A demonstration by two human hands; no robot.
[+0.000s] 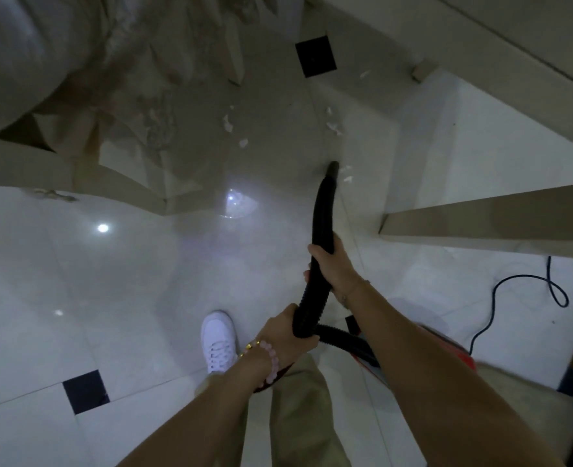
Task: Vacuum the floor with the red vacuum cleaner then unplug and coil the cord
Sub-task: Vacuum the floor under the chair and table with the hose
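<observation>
Tiled floor (pixel 116 298); red vacuum cleaner (pixel 460 353) behind right forearm.

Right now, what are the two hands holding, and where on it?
Both grip the black vacuum hose: the right hand forward, behind the nozzle section, and the left hand farther back at the bend.

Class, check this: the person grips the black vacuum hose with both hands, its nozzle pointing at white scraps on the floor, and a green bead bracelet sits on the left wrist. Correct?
Not quite. The head view shows the bracelet on the left wrist is pink with a gold piece, not green. Both the left hand and right hand grip the hose near the scraps.
</observation>
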